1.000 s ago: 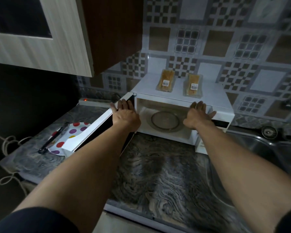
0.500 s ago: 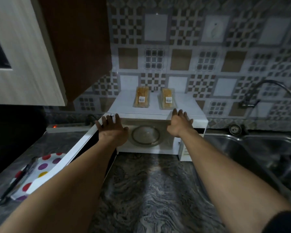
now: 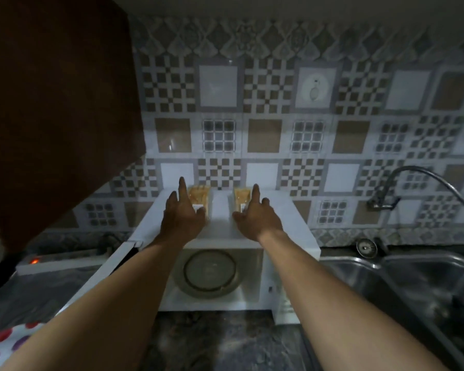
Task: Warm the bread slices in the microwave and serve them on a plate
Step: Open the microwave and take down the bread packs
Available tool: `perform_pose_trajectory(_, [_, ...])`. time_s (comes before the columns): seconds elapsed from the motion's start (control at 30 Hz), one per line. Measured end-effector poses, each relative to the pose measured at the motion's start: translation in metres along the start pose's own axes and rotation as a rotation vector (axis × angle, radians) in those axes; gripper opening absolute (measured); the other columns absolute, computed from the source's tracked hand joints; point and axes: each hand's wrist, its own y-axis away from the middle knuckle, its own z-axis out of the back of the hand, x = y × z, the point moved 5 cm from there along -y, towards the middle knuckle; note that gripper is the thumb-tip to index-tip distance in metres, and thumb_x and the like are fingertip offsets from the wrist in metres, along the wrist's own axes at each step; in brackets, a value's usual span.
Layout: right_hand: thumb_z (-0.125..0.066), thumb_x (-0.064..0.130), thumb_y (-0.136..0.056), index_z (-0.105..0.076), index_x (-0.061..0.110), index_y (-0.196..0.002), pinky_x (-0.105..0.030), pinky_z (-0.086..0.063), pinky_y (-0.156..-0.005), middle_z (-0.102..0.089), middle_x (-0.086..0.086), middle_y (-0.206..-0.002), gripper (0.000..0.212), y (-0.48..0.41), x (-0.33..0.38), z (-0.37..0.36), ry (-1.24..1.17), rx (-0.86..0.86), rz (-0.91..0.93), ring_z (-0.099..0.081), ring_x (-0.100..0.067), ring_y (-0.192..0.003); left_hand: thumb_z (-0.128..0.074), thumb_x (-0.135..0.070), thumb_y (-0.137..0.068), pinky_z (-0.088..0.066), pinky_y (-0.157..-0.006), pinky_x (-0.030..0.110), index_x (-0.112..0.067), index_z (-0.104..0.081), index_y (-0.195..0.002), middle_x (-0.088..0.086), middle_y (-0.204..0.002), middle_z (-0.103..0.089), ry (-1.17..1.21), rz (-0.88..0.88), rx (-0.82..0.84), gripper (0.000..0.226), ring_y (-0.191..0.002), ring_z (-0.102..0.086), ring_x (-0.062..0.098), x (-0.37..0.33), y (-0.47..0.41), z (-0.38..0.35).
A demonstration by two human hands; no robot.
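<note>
Our left hand (image 3: pixel 184 215) and right hand (image 3: pixel 255 218) reach out at mid-frame, fingers spread and straight, pinching nothing. Nearest us, at lower left, a polka-dot plate (image 3: pixel 0 341) lies on the dark surface (image 3: pixel 220 341). Beyond it stands the white microwave (image 3: pixel 220 231), its door (image 3: pixel 113 266) swung open leftward and its glass turntable (image 3: pixel 210 271) showing. On its top lie the left bread pack (image 3: pixel 198 194) and right bread pack (image 3: pixel 241 195), apart, one at each hand; we cannot tell whether the hands touch them.
</note>
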Motion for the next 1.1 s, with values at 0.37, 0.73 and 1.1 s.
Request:
perform_pose_trajectory(0.37, [-0.069, 0.049, -0.083, 0.019, 0.020, -0.156, -0.046, -0.037, -0.104, -0.045, -0.023, -0.138, 0.118, -0.037, -0.002, -0.021, 0.040, -0.064, -0.049, -0.046, -0.042, -0.125, -0.075, -0.051, -0.073, -0.047, -0.099, 0.050, -0.040, 0.005, -0.152, 0.019, -0.140, -0.043, -0.179, 0.057, 0.131, 0.113, -0.120, -0.052, 0.040, 0.003, -0.041, -0.042])
perform_pose_trajectory(0.73, [-0.078, 0.051, -0.076, 0.014, 0.029, -0.156, -0.046, -0.042, -0.101, -0.043, -0.020, -0.137, 0.124, -0.003, -0.007, -0.009, 0.007, -0.024, -0.151, -0.046, -0.040, -0.125, -0.076, -0.047, -0.055, -0.054, -0.087, 0.052, -0.040, -0.013, -0.143, 0.014, -0.122, -0.054, -0.118, 0.080, 0.115, 0.109, -0.105, -0.057, 0.038, -0.002, 0.000, -0.019])
perform_pose_trajectory(1.1, [-0.081, 0.041, -0.075, 0.005, 0.033, -0.153, -0.049, -0.048, -0.093, -0.046, -0.019, -0.126, 0.117, 0.120, -0.003, 0.019, 0.006, -0.089, -0.165, -0.050, -0.038, -0.113, -0.079, -0.035, -0.067, -0.051, -0.085, 0.051, -0.040, -0.010, -0.143, 0.016, -0.117, -0.048, -0.070, 0.078, 0.066, 0.103, -0.102, -0.052, 0.039, -0.015, 0.120, 0.031])
